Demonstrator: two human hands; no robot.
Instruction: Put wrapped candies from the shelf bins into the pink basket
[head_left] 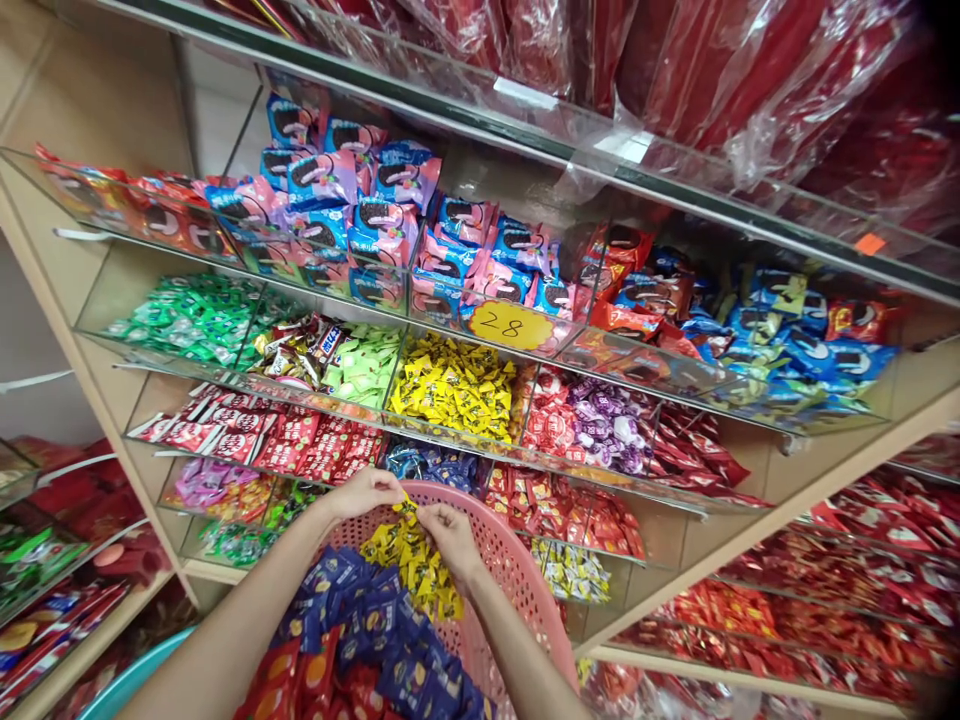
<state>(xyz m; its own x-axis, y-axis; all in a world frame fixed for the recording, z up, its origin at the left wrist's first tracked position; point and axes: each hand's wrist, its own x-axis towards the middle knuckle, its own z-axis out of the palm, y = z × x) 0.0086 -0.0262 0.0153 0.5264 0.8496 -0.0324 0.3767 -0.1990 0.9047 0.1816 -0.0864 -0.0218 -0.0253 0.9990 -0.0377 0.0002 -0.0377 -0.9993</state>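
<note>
Between my left hand and my right hand is a small yellow wrapped candy, pinched by the fingertips of both. Both hands are over the far side of a pink perforated plastic basket. Inside the basket, just below my hands, lies a heap of yellow wrapped candies. Nearer to me are dark blue packets, and red packets with orange pictures fill the front. My forearms cover part of the basket's sides.
Ahead stands a slanted shelf with clear dividers, holding yellow candies, green candies and blue-pink cookie packs. A yellow price tag reads 28. At lower left shows a teal rim. More shelves of red sweets stand right.
</note>
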